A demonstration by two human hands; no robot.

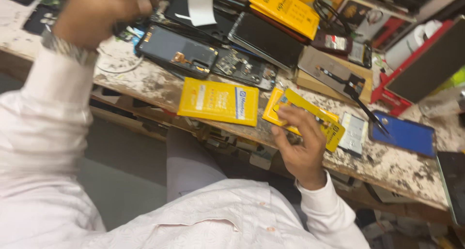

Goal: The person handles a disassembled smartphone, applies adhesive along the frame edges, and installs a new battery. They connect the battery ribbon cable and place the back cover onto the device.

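- Your right hand (302, 145) is closing its fingers on a slim yellow packet (315, 118) at the near edge of the worn workbench (387, 164); the thumb is pressing on top while the other fingers are curling underneath.
- That packet is lying partly over a second yellow packet (273, 108), just beside a larger flat yellow pack (218, 103) to its left.
- Your left hand (97, 14) is hovering higher up, clenched tight around something small and dark near the opened phone (177, 50); what it is gripping is blurred, so I cannot tell what it is.
- You are, by my reading, in the picking-up step: the slim packet is only half lifted and is touching the one below.
- The next move is calling for a clean lift that is leaving the lower packet and the nearby silver module (352, 133) undisturbed.
- Motion blur is smearing the left side, and the dark screen (453, 181) at the right edge is cut off.
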